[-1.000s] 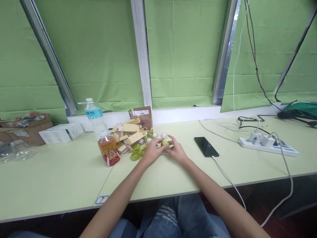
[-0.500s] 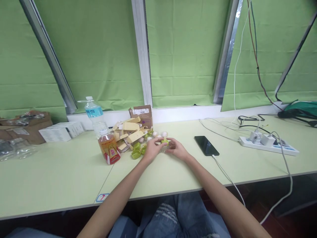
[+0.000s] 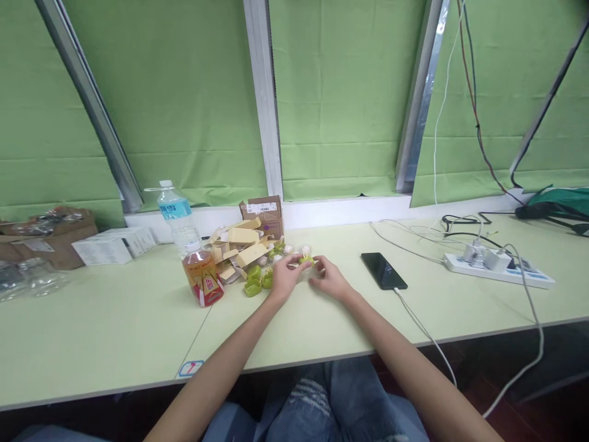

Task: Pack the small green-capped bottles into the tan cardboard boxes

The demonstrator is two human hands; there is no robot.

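Observation:
Between my two hands is a small yellow-green plastic piece (image 3: 307, 261) with a clear part beneath it; its exact kind is too small to make out. My left hand (image 3: 287, 276) is closed on its left side with thumb and fingers. On its right side, the fingertips of my right hand (image 3: 329, 277) pinch it too. Just left of my left hand lie several loose green plastic cases (image 3: 253, 286). Small round whitish pieces (image 3: 288, 249) rest behind my hands, near a heap of opened cream-coloured boxes (image 3: 251, 253).
An orange-red drink bottle (image 3: 203, 279) and a clear water bottle (image 3: 177, 215) stand left of the heap. A brown carton (image 3: 264, 215) is behind it. To the right lie a phone (image 3: 383, 271) on a cable and a power strip (image 3: 501, 270). White boxes (image 3: 115, 244) sit far left.
The green piece has tilted slightly and shifted a little away from me between my fingers. My hands stay in nearly the same place.

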